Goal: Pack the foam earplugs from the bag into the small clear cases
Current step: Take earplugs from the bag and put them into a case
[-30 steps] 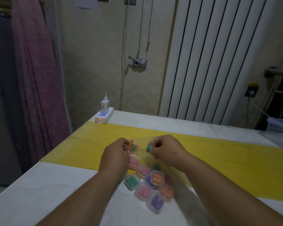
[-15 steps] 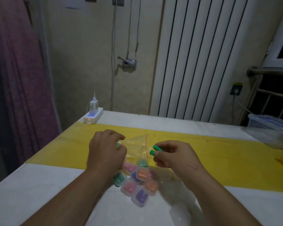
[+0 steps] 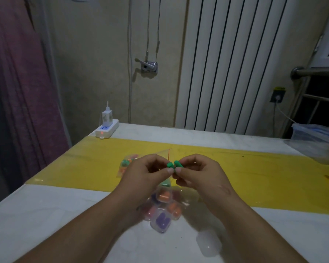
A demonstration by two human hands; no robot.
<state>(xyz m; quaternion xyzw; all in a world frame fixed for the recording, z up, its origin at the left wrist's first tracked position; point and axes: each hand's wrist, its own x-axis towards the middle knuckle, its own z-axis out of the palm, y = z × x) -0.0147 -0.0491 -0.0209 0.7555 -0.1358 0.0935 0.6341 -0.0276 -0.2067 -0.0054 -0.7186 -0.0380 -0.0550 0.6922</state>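
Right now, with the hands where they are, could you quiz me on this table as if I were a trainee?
1. True or false: the left hand and the right hand each pinch one of the two green earplugs.
2. What colour are the earplugs in the filled case nearest the person? A yellow, B purple, C black.
3. Fill in: the power strip sits at the far ___ corner of the table.

Key: 1 true; 2 B; 3 left.
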